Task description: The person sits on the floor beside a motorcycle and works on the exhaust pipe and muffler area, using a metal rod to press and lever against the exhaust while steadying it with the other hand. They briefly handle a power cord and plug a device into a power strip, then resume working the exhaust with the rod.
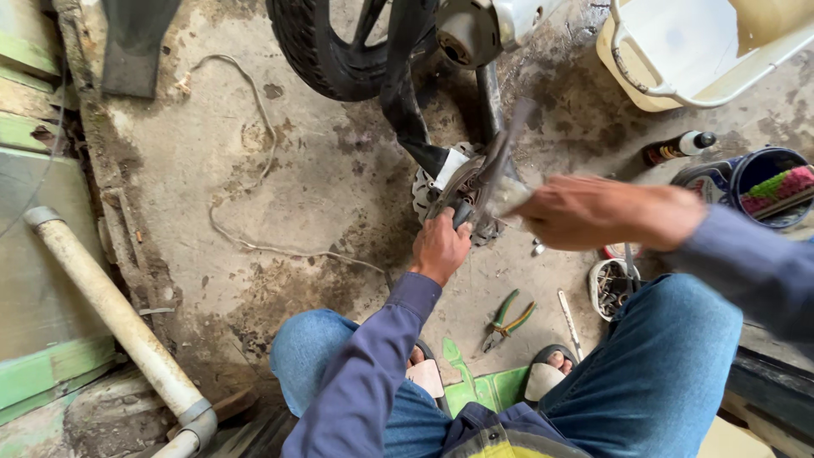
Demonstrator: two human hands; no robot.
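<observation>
The left hand's grip [440,247] is closed around a small dark part at the near edge of the brake disc [458,193], fingers curled over it and thumb pressed against it. The right hand's grip [585,212] is clenched on a long, thin tool [502,161] that is blurred with motion, so I cannot tell just what the tool is; it slants up from the fist across the disc toward the wheel.

In the head view, the disc lies on the stained concrete floor [297,195] at the foot of a dark fork leg [405,102], just below the black tyre [326,51] of a two-wheeler. The person sits low, knees in blue jeans on either side, sandalled feet near a green mat [483,390]. Green-handled pliers [506,320] and a slim metal rod [569,320] lie on the floor between the feet, well short of the disc. A small bowl of metal bits [609,288] stands under the right forearm. Farther off are a dark bottle [678,147], a blue tub [767,182] with a brush in it, a cream bucket [678,59], and a pale pipe [110,309] at the left.

The step in hand looks like working on the fitting at the disc, one hand bracing while the other strikes or levers. The next move would seem to call for a steady left hold and a well-aimed tool tip, with fingers kept clear.
</observation>
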